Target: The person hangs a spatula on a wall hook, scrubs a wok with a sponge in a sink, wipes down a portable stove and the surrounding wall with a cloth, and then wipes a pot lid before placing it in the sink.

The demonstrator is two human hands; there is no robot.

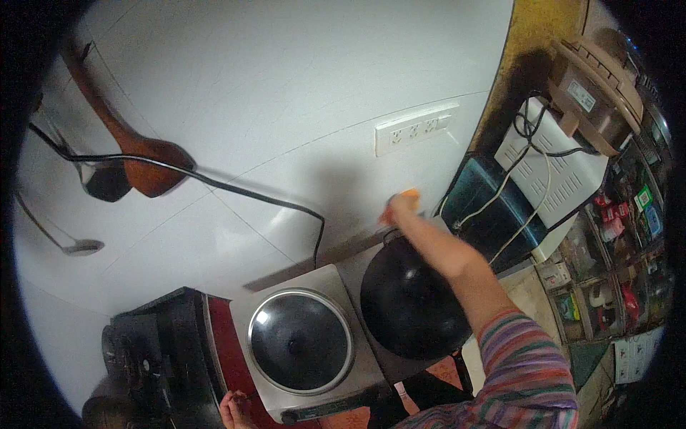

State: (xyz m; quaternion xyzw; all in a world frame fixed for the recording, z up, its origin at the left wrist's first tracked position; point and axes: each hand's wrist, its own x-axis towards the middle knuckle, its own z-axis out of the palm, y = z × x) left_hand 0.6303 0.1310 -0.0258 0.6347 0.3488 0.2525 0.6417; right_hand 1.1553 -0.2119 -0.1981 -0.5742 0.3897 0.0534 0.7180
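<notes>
My right hand (pixel 396 208), blurred by motion, is pressed around an orange cloth or sponge (pixel 410 197) at the white tiled wall (pixel 289 177). It is low on the wall, just above the far rim of a black wok (pixel 412 300). My left hand (pixel 234 410) is at the bottom edge of the view, by the red surface (pixel 229 338) left of a steel cooker (pixel 327 289). Its fingers are curled; whether they grip anything is hidden. The cooker has a round dark concave plate (pixel 300 343) with a silver ring.
A black cable (pixel 257 196) runs across the wall to behind the cooker. A wooden ladle (pixel 150 161) and metal utensils (pixel 86 246) hang at left. A socket panel (pixel 418 128) is above my right hand. Corded appliances (pixel 557 161) and a cluttered shelf (pixel 605 279) stand right; black equipment (pixel 161 354) stands left.
</notes>
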